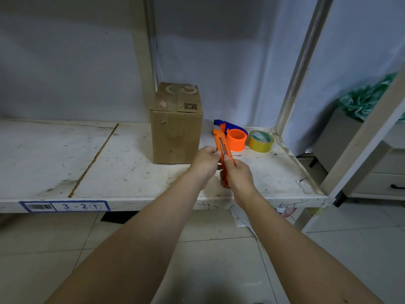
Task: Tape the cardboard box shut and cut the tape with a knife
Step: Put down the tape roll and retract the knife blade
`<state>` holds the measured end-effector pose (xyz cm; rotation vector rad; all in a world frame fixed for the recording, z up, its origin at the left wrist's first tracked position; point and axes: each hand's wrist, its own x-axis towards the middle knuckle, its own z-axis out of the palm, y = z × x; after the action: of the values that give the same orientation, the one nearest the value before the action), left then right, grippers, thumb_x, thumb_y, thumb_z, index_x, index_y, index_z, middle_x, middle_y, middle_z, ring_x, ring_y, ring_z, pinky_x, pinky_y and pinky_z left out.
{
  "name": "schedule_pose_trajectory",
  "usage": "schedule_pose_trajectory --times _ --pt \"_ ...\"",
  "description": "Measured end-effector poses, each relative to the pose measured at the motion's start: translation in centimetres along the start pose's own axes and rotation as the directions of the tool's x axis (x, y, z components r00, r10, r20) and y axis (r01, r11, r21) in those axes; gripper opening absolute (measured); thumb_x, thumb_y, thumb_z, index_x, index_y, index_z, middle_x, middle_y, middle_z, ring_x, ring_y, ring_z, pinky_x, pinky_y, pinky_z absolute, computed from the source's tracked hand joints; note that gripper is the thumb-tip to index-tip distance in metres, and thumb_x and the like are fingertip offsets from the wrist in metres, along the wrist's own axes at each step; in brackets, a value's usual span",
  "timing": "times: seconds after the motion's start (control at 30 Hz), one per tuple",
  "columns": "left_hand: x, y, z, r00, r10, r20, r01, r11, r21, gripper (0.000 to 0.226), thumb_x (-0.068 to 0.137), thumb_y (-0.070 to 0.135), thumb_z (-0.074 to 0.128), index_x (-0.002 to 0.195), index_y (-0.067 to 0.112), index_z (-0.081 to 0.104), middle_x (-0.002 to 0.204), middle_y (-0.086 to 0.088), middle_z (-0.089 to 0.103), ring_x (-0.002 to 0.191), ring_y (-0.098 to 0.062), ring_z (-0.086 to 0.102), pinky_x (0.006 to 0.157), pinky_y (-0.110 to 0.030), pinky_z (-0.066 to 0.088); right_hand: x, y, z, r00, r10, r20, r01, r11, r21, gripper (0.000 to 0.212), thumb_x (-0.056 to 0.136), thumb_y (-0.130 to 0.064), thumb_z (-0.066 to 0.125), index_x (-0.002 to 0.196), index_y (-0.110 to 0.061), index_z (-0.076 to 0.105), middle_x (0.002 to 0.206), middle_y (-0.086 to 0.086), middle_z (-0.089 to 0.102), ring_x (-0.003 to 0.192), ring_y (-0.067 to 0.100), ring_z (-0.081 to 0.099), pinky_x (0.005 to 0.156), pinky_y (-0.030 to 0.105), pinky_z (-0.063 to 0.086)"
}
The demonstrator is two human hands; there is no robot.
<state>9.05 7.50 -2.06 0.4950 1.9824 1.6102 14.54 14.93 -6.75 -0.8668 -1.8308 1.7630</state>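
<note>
Two bare arms reach up from the bottom of the frame and meet near the middle. The right hand (238,172) is wrapped tight around the lower part of a long orange plastic box knife (224,153), with the thumb lying up along its side. The left hand (207,162) pinches the knife's edge with its fingertips, close to the slider. I cannot tell if the blade is out. The knife looks light and stiff, and the smooth plastic could slip, so a full fist low on the handle is the safe place to hold it, away from the top end.

Under the hands is a scratched white shelf board (122,170) with a blue-edged label at its front lip.

A little higher, just left of the knife tip, stands the small brown cardboard box (176,137). Its flaps are down and a strip of tape seems to run over the top. It looks light, so it may slide when pushed; a hand on top would steady it.

To the right sit an orange and blue tape holder (235,139) and a roll of yellowish clear tape (260,141), almost touching.
</note>
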Motion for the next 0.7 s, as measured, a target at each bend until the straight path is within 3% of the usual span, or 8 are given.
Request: schedule_pose_trajectory --times 0.27,0.47,0.57,0.7 --pt "0.41 0.12 -0.22 0.999 -0.012 -0.052 0.013 1.000 0.017 0.022 0.100 0.017 0.045 0.116 0.012 0.059 0.099 -0.002 0.062 0.089 -0.020 0.060 0.076 -0.031 0.043 -0.26 -0.43 0.33 0.996 0.019 0.083 -0.019 1.000 0.002 0.036 0.100 -0.034 0.037 0.106 -0.006 0.060 0.070 0.007 0.055 0.057 0.016 0.051 0.054 0.028 0.047" --pt "0.41 0.01 -0.53 0.998 -0.018 -0.061 0.019 1.000 0.020 0.021 0.099 0.017 0.044 0.112 0.013 0.061 0.100 -0.004 0.064 0.089 -0.020 0.061 0.064 -0.025 0.045 -0.59 -0.67 0.48 0.989 0.032 0.142 -0.038 0.998 0.044 0.033 0.101 -0.029 0.036 0.108 -0.005 0.057 0.071 0.006 0.053 0.056 0.015 0.048 0.053 0.027 0.046" --pt "0.42 -0.05 -0.75 0.997 -0.025 -0.067 0.027 0.999 0.026 0.019 0.099 0.018 0.045 0.107 0.015 0.061 0.099 -0.004 0.065 0.091 -0.021 0.063 0.067 -0.027 0.047 -0.75 -0.81 0.54 0.985 0.038 0.170 -0.047 0.998 0.050 0.032 0.101 -0.028 0.036 0.110 -0.005 0.056 0.072 0.006 0.052 0.057 0.015 0.048 0.055 0.026 0.047" --pt "0.37 0.04 -0.97 0.997 -0.027 -0.067 0.028 1.000 0.015 0.013 0.099 0.017 0.045 0.100 0.017 0.058 0.090 0.000 0.063 0.077 -0.014 0.060 0.059 -0.023 0.045 -0.92 -0.91 0.61 0.979 0.051 0.196 -0.066 0.995 0.070 0.031 0.102 -0.026 0.036 0.111 -0.005 0.056 0.073 0.006 0.052 0.059 0.015 0.048 0.057 0.025 0.048"
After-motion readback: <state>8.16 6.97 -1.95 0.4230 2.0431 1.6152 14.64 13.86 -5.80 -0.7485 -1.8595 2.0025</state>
